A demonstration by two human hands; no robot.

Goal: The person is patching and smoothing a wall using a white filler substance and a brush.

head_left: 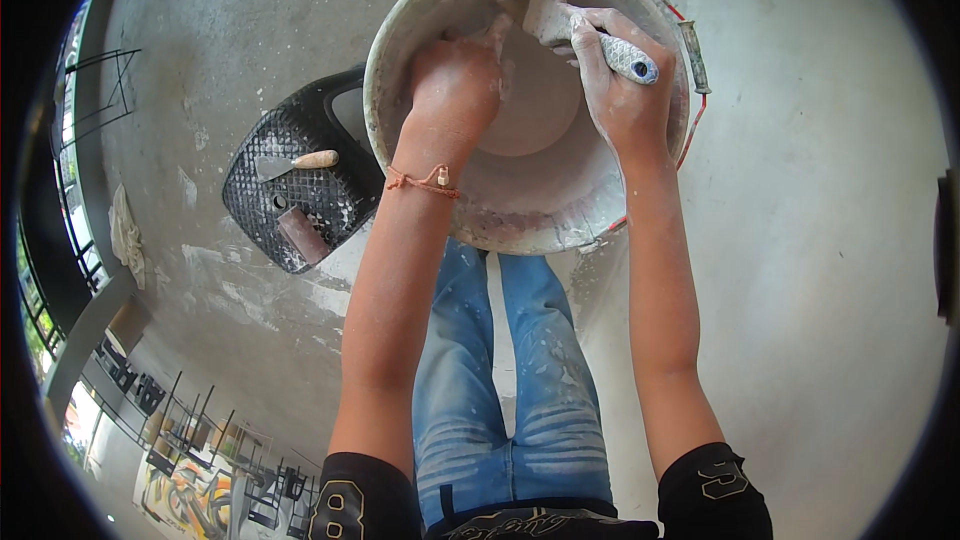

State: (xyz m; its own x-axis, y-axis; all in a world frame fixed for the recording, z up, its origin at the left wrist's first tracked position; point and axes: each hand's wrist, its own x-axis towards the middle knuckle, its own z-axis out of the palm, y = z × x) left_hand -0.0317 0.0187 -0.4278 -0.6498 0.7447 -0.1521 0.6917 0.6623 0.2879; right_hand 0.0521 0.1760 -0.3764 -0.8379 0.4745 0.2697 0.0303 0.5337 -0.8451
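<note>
My left hand (pixel 455 75) is inside a large, plaster-stained bucket (pixel 520 225), its fingers curled near the bristle end of a paintbrush; what they hold, if anything, is hidden. My right hand (pixel 635 105) grips that paintbrush (pixel 625 58) by its white-spattered handle, angled over the bucket's right side with the bristles pointing left. Pale powdery residue coats both hands and the bucket's inner wall.
Left of the bucket, a black, perforated plastic seat (pixel 285 122) carries a wooden-handled scraper (pixel 315 159) and a reddish-brown block (pixel 300 232). A pale rag (pixel 125 230) lies on the grey floor (pixel 210 30). Black metal frames (pixel 150 390) stand at lower left.
</note>
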